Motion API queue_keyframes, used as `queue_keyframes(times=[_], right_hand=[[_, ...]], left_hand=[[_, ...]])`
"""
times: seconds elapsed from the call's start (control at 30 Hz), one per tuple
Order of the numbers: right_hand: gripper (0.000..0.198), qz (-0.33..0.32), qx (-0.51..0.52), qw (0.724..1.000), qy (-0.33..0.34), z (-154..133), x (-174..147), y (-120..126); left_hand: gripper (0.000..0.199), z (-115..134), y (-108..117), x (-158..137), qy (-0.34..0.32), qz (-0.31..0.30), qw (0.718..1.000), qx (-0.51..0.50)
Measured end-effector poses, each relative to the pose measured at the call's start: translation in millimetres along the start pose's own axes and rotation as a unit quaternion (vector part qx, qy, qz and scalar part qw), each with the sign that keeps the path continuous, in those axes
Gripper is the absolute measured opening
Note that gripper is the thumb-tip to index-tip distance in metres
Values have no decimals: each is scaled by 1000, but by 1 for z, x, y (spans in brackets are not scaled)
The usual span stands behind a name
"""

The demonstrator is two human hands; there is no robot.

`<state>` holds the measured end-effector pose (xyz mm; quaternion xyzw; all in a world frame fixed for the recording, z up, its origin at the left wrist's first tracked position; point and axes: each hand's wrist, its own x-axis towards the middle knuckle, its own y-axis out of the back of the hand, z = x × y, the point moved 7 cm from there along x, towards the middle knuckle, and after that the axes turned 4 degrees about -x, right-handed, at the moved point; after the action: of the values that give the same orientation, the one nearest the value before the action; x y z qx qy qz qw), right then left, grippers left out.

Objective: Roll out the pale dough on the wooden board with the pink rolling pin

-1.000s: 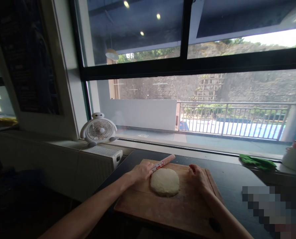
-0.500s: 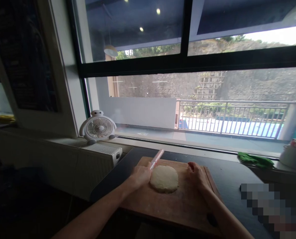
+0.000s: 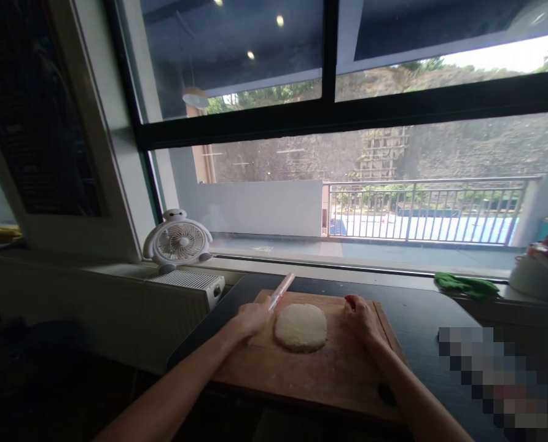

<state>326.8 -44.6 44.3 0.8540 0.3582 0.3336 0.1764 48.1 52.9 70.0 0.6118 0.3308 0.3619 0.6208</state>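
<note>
A flat, rounded slab of pale dough (image 3: 300,328) lies on a wooden board (image 3: 301,380). Just left of it, my left hand (image 3: 252,320) is closed around one end of a slim, pinkish, see-through rolling pin (image 3: 282,291), which slants up toward the window. My right hand (image 3: 359,315) rests by the right side of the board, apart from the dough. Its fingers are curled in, with nothing visible in them.
The board is on a dark table (image 3: 407,301) below a large window. A white fan (image 3: 180,240) stands beyond the table's left side, and a green cloth (image 3: 466,285) lies on the sill at right. A pixelated patch hides something on the table's right.
My left hand has shifted slightly left with the rolling pin, widening the gap to the dough. My right hand stays near the board's right side. The camera view has tilted a little.
</note>
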Motion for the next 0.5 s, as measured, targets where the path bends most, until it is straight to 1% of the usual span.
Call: queue_keyframes(times=[0.13, 0.27, 0.37, 0.43, 0.5], right_hand=[[27, 1, 4, 1000, -2, 0, 0, 0], [25, -4, 4, 1000, 0, -2, -1, 2], [26, -6, -1, 1000, 7, -3, -1, 2], [27, -7, -10, 1000, 16, -4, -1, 1], [28, -6, -22, 999, 26, -6, -2, 1]], left_hand=[[59, 3, 1, 7, -73, -9, 997, 39], [58, -2, 5, 13, -65, -16, 997, 25], [61, 3, 11, 15, -100, -19, 995, -6], [59, 6, 15, 16, -113, -25, 993, -29], [53, 5, 21, 16, -106, -16, 993, -38]])
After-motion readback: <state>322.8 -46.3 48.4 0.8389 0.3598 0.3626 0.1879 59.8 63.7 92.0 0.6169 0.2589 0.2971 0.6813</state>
